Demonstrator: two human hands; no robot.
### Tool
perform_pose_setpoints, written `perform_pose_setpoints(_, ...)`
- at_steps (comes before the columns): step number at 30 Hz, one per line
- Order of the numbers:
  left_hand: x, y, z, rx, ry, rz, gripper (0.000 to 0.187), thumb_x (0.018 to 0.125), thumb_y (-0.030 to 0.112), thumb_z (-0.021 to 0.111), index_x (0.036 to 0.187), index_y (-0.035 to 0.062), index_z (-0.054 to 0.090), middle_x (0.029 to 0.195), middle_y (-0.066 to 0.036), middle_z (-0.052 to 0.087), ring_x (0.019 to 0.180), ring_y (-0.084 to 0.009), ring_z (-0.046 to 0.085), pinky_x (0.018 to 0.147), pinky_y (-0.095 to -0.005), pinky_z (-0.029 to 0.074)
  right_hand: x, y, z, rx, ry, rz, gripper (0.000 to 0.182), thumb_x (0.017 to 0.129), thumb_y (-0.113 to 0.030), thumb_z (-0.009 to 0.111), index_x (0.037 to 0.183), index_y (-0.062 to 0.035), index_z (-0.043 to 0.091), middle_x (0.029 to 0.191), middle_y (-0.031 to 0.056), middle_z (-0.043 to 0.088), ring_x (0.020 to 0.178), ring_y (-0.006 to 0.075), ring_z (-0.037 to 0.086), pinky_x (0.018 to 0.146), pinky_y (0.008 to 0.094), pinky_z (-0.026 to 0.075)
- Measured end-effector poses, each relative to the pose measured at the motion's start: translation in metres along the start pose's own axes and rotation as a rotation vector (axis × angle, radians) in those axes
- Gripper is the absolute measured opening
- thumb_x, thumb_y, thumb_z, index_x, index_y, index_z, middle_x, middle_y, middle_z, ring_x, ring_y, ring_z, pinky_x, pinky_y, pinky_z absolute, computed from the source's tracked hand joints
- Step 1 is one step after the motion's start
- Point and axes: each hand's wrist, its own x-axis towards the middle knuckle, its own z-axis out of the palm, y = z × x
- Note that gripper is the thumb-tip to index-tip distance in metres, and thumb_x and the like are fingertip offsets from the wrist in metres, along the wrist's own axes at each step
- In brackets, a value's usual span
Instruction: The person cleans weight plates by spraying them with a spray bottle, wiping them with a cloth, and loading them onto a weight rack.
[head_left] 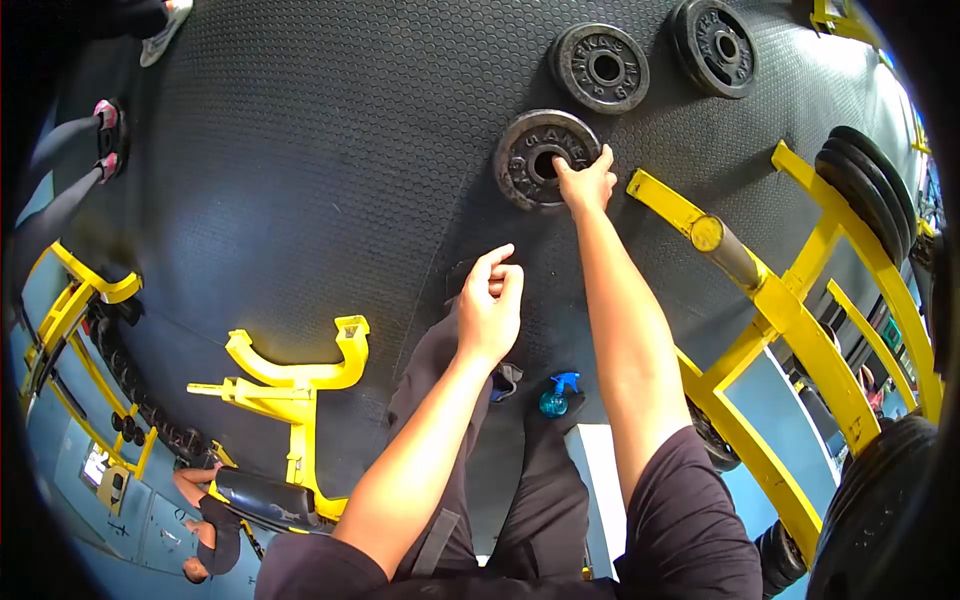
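Note:
My right hand grips the right edge of a round black weight plate, with the thumb near the centre hole and the fingers round the rim. The plate is at the black rubber floor; whether it touches the floor I cannot tell. Lower and to the left, my left hand is raised in front of my legs, its fingers curled in and nothing visible in them. A second plate lies just beyond the held one, and another plate is to its right.
A yellow rack with black plates stands at the right. A yellow bench frame is at the lower left. A blue spray bottle is by my legs. Other people's legs and a reclining person are at the left.

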Motion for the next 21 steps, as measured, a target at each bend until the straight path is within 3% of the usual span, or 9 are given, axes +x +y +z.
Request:
perform_pose_setpoints(3, 0.007, 0.010, -0.001, -0.002, -0.017, -0.042, 0.036, 0.098, 0.020, 0.062, 0.128, -0.0004, 0.060, 0.095, -0.003, 0.065, 0.076, -0.0079, 0.060, 0.072, -0.0244, 0.052, 0.004, -0.005, -0.004, -0.171, -0.013, -0.058, 0.099, 0.075, -0.036, 0.085, 0.153, -0.0196, 0.027, 0.135, 0.0257, 0.047, 0.127, 0.0422, 0.052, 0.104, 0.0498, 0.047)
perform_pose_setpoints(9, 0.008, 0.010, -0.001, 0.105, -0.032, 0.009, 0.036, 0.097, 0.019, 0.063, 0.128, 0.0008, 0.061, 0.101, -0.010, 0.067, 0.082, -0.0148, 0.065, 0.078, -0.0296, 0.055, 0.007, -0.004, -0.011, -0.220, -0.028, -0.127, 0.090, 0.074, -0.037, 0.085, 0.143, -0.0075, 0.036, 0.134, 0.0235, 0.049, 0.122, 0.0421, 0.056, 0.102, 0.0484, 0.049)
perform_pose_setpoints(12, 0.003, 0.004, -0.001, 0.139, -0.034, 0.011, 0.035, 0.096, 0.018, 0.062, 0.127, 0.0005, 0.061, 0.101, -0.011, 0.067, 0.084, -0.0168, 0.066, 0.078, -0.0305, 0.055, -0.004, 0.016, -0.003, -0.048, 0.079, -0.201, 0.094, 0.069, -0.035, 0.086, 0.141, -0.0024, 0.036, 0.131, 0.0247, 0.050, 0.120, 0.0429, 0.056, 0.102, 0.0472, 0.048)
perform_pose_setpoints(16, -0.007, -0.003, 0.002, 0.210, -0.028, 0.098, 0.033, 0.096, 0.016, 0.062, 0.125, 0.0000, 0.062, 0.101, -0.013, 0.067, 0.082, -0.0185, 0.066, 0.076, -0.0303, 0.056, -0.039, 0.035, 0.009, 0.200, 0.228, -0.135, 0.090, 0.062, -0.022, 0.091, 0.134, -0.0017, 0.040, 0.129, 0.0267, 0.055, 0.120, 0.0445, 0.056, 0.103, 0.0483, 0.047)
perform_pose_setpoints(21, -0.038, -0.021, -0.003, 0.314, -0.011, 0.155, 0.032, 0.094, 0.016, 0.062, 0.123, 0.0012, 0.064, 0.101, -0.013, 0.067, 0.080, -0.0179, 0.066, 0.074, -0.0308, 0.056, -0.101, 0.096, 0.000, 0.193, 0.261, -0.022, 0.089, 0.062, -0.025, 0.088, 0.133, 0.0004, 0.040, 0.129, 0.0283, 0.055, 0.121, 0.0457, 0.055, 0.102, 0.0490, 0.046)
